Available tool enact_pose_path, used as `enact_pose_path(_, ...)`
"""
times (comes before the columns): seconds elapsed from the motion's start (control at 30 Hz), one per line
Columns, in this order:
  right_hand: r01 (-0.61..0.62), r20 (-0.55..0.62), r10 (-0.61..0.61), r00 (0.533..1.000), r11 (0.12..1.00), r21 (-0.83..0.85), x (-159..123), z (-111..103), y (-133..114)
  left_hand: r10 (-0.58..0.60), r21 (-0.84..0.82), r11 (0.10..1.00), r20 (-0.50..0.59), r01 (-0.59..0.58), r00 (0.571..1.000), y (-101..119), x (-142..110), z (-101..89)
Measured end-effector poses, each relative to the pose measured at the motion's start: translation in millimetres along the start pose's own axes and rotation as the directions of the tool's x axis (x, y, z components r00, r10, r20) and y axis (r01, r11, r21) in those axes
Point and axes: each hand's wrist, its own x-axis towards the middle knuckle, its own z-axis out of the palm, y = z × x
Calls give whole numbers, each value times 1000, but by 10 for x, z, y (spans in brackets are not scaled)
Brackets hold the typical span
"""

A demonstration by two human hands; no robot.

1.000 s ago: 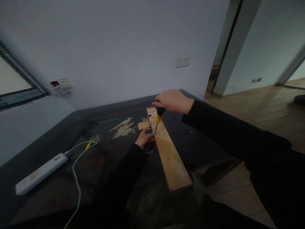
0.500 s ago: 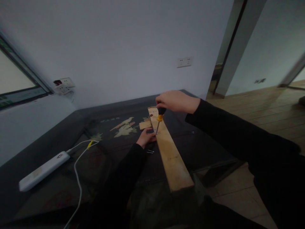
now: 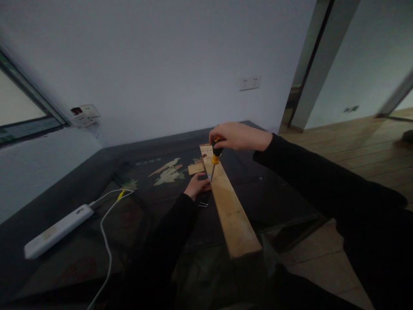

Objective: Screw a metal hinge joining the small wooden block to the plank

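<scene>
A long wooden board (image 3: 232, 211) lies on the dark table, its near end jutting past the table's front edge. My right hand (image 3: 232, 135) is closed around the black and yellow handle of a screwdriver (image 3: 215, 160) held over the board. The shaft slants down and its tip meets the board near the left edge; a small shiny piece is there, too small to make out. My left hand (image 3: 197, 186) grips the board's left edge beside the tip, thumb and fingers pressed to it. A small wooden block (image 3: 196, 168) touches or nearly touches the board beyond this hand.
Several thin screws or nails (image 3: 203, 204) lie left of the board, with another small metal piece (image 3: 260, 178) to the right. A white power strip (image 3: 59, 231) and its cable (image 3: 106, 245) occupy the table's left side. A wall (image 3: 174, 86) stands behind the table.
My right hand's fingers have shifted on the screwdriver handle, and the yellow end of the handle now shows between them. My left hand and the board stay in place.
</scene>
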Motion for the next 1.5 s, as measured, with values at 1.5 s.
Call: enact_pose_path(1.5, -251, -133, 238, 962, 964, -90, 23, 58, -100, 0, -1, 1000, 16, 0, 1000, 14, -14, 2)
